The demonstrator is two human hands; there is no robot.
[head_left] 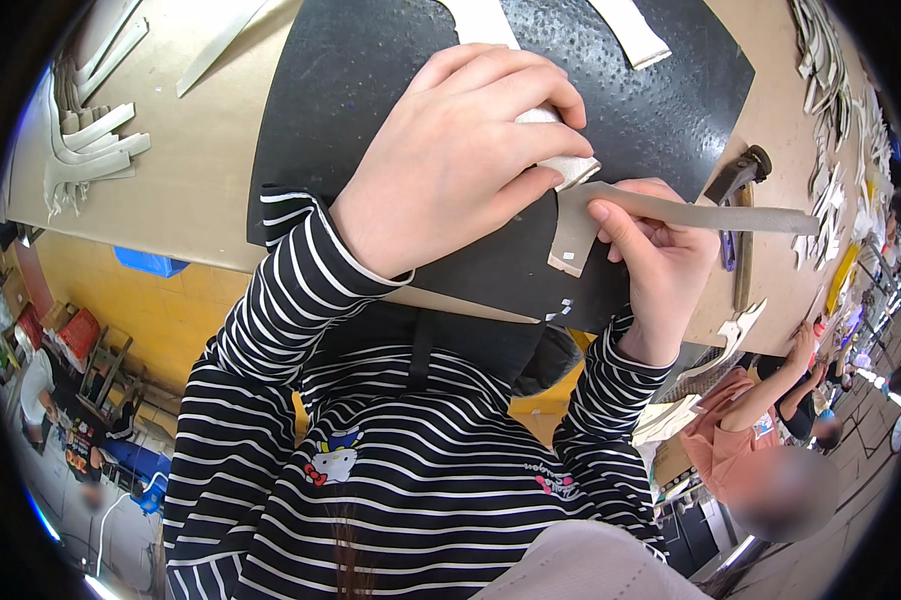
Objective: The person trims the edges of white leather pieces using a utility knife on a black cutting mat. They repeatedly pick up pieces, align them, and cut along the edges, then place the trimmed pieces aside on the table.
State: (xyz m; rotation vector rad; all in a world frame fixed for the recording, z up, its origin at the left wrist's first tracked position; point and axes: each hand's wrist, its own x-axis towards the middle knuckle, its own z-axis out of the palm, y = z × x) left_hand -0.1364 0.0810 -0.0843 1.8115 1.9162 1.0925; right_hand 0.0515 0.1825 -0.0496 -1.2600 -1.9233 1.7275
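Gripping with right grip (661,245), right of centre: long grey-beige strip (741,217), pinched between thumb and fingers. Bending near the thumb, with one end dropping to a broad, ragged tip just below centre and the other reaching out to the right, clear of the fingers. Curled with left grip (466,145), upper centre, over a white piece (574,168), grasping with thumb and fingertips; mostly hidden under the palm, showing only near the fingertips, close by the strip's bend. Cannot tell whether joined to the pale piece (481,20) at top centre, just above the knuckles.

Working over a black mat (691,90), pitted and shiny, laid on a tan surface (171,225). Also noted on the mat: another white piece (631,32) at top, right of centre; small white scraps (561,308) below the strip's broad end. Lying right of the mat: hammer (741,178), beside a purple-handled tool (728,252). Stacked at upper left: curved pale pieces (91,150).
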